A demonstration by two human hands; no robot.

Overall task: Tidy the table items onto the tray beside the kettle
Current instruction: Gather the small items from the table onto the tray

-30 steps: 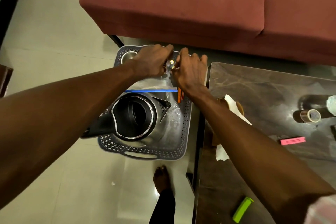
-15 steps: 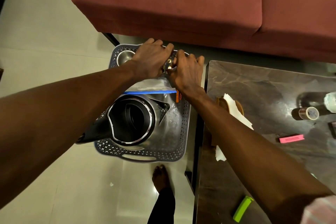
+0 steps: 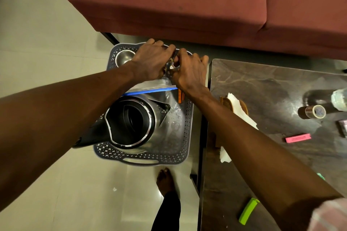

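Observation:
A grey perforated tray (image 3: 185, 137) sits on the floor left of the dark table (image 3: 262, 84). In it stands a steel kettle (image 3: 131, 120) with its lid open, beside a clear zip bag with a blue strip (image 3: 152, 89). At the tray's far end my left hand (image 3: 152, 58) and my right hand (image 3: 189, 70) meet over a small metallic object with brass-coloured round parts (image 3: 170, 63). Fingers of both hands curl round it. Most of the object is hidden by the hands.
A steel bowl (image 3: 124, 57) is in the tray's far left corner. On the table lie a wooden coaster with tissue (image 3: 236, 107), a tape roll (image 3: 315, 111), a pink block (image 3: 297, 138), a green lighter-like item (image 3: 248, 211) and a bottle (image 3: 338, 99). A red sofa (image 3: 187, 2) lies beyond. My foot (image 3: 165, 182) is near the tray.
Both hands stay together over the small object at the tray's far end, shifting only slightly. The view has drifted a little; nothing was let go.

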